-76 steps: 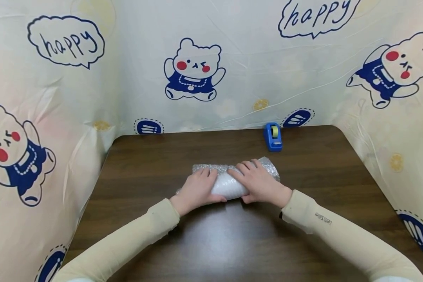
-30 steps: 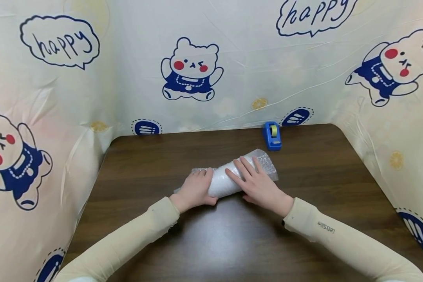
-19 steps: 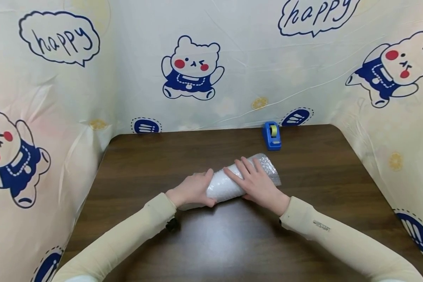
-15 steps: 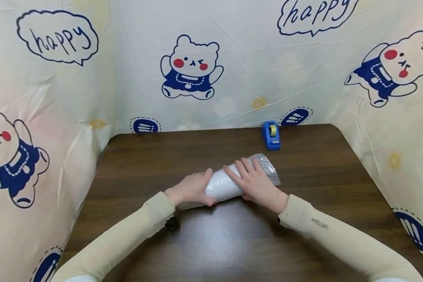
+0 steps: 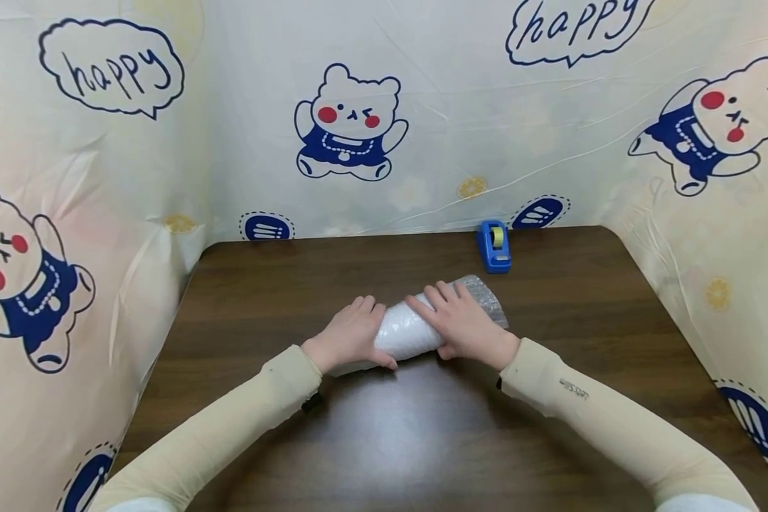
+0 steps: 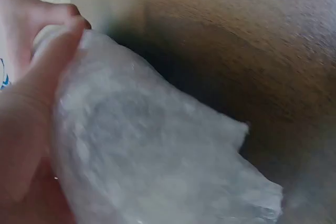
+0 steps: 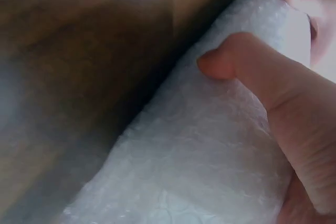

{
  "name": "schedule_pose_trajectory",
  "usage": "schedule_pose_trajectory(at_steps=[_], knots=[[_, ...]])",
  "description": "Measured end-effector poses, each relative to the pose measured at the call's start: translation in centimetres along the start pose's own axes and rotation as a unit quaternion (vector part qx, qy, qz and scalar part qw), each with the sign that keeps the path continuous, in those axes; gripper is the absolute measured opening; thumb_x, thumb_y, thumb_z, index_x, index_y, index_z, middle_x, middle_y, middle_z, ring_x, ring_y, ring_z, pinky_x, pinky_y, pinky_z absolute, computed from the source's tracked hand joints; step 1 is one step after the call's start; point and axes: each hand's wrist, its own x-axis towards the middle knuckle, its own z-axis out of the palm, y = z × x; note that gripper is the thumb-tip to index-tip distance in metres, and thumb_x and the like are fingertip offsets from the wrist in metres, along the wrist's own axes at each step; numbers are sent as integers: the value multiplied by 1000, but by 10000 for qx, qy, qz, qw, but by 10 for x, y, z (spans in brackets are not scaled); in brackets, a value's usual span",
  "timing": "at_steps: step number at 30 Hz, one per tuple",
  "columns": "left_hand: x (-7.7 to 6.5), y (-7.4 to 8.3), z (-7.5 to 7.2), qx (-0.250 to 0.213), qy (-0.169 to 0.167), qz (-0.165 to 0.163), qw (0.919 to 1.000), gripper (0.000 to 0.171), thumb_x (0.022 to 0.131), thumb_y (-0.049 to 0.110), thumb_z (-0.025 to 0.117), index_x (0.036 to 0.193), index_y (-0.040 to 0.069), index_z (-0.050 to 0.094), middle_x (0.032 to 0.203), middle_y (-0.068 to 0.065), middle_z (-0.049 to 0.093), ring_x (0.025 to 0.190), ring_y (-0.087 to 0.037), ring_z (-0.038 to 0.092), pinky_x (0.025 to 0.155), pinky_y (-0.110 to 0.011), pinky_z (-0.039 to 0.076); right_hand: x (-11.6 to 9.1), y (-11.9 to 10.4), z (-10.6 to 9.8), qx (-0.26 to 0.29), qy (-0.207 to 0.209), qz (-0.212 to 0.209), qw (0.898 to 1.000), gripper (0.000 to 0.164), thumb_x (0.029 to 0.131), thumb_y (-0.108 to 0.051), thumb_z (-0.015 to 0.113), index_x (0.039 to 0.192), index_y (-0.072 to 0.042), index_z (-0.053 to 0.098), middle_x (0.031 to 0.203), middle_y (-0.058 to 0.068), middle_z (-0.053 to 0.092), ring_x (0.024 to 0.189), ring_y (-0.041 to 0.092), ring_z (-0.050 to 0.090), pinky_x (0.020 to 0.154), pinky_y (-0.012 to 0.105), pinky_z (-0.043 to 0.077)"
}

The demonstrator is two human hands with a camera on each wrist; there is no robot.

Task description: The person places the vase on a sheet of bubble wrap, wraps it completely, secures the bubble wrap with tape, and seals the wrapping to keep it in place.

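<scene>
A white roll of bubble wrap (image 5: 406, 331) lies slantwise on the brown table, its clear, loose end (image 5: 486, 299) sticking out at the far right. My left hand (image 5: 348, 334) grips the roll's left part, fingers over the top and thumb along the near side. Further right, my right hand (image 5: 464, 323) holds it the same way. In the left wrist view the wrap's (image 6: 157, 145) ragged open end shows, with a faint round outline inside. The right wrist view has my right thumb (image 7: 262, 66) pressed along the bubbly wrap (image 7: 199, 145). Whatever is inside is hidden by the layers.
A blue tape dispenser (image 5: 494, 247) with a yellowish roll of tape stands near the table's back edge, beyond the right hand. A printed cloth (image 5: 435, 128) with cartoon bears hangs around the back and sides of the wooden table (image 5: 262, 284).
The loose flap of wrap seen behind the roll earlier has gone from sight as the roll turned. Lately my left fingers have come up over the top, and both hands have shifted slightly.
</scene>
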Motion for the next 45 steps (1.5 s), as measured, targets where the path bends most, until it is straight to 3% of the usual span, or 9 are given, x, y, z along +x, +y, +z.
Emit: schedule_pose_trajectory(at_steps=[3, 7, 13, 17, 21, 24, 31, 39, 45], knots=[[-1, 2, 0, 97, 319, 13, 9994, 92, 68, 61, 91, 122, -3, 53, 100, -15, 62, 88, -30, 59, 74, -43, 57, 5, 4, -3, 63, -112, 26, 9999, 109, 63, -50, 95, 153, -13, 45, 132, 16, 58, 120, 38, 54, 95, 57, 47], [-4, 6, 2, 569, 772, 94, 9953, 88, 72, 60, 89, 123, -2, 52, 98, -16, 67, 85, -32, 64, 69, -43, 59, 11, 10, -6, 224, -247, 78, 9994, 108, 62, -49, 96, 151, -14, 47, 130, 14, 60, 117, 36, 55, 93, 56, 47], [-10, 21, 14, 1193, 1114, 49, 9866, 79, 80, 48, 79, 128, -10, 54, 118, -31, 66, 90, -40, 69, 77, -48, 60, 15, 12, -9, 434, -537, 133, 9975, 107, 64, -49, 95, 152, -12, 46, 132, 15, 60, 117, 37, 56, 92, 56, 47], [-10, 26, 24, 1345, 1167, -269, 9837, 89, 79, 53, 78, 133, -11, 50, 121, -31, 62, 95, -42, 66, 83, -51, 57, 16, 12, -10, 424, -606, 229, 9970, 107, 65, -50, 95, 151, -12, 47, 133, 15, 60, 119, 38, 56, 93, 57, 47], [-8, 24, 31, 1489, 1394, -459, 9779, 105, 68, 65, 89, 135, -6, 49, 110, -23, 62, 90, -37, 64, 75, -49, 55, 20, 13, -11, 456, -674, 223, 9964, 106, 65, -51, 94, 151, -12, 47, 133, 15, 60, 119, 38, 56, 94, 57, 47], [-5, 19, 34, 1630, 1515, -502, 9736, 107, 63, 64, 93, 134, -3, 51, 106, -21, 63, 85, -35, 65, 69, -47, 55, 24, 15, -14, 549, -838, 223, 9947, 105, 66, -50, 94, 152, -12, 47, 134, 15, 61, 119, 38, 57, 95, 57, 48], [0, 12, 29, 1291, 1437, -506, 9798, 99, 61, 50, 96, 133, -1, 52, 102, -20, 64, 80, -36, 65, 64, -48, 54, 30, 20, -17, 785, -1170, 263, 9897, 111, 71, -51, 91, 161, -14, 37, 150, 19, 52, 135, 43, 49, 109, 63, 39], [5, 7, 24, 1100, 1249, -474, 9849, 90, 63, 47, 94, 127, 0, 53, 95, -17, 65, 72, -32, 66, 58, -45, 55, 14, 20, -2, 234, -437, -90, 9987, 107, 78, -56, 85, 163, -14, 35, 166, 22, 32, 154, 42, 25, 122, 67, 15], [7, 6, 23, 790, 932, -644, 9904, 85, 64, 45, 93, 124, 1, 53, 93, -16, 63, 71, -32, 65, 57, -45, 56, -1, -11, 9, -3, -35, -209, 9998, 113, 81, -57, 83, 164, -3, 27, 167, 25, 27, 155, 44, 23, 121, 69, 15]])
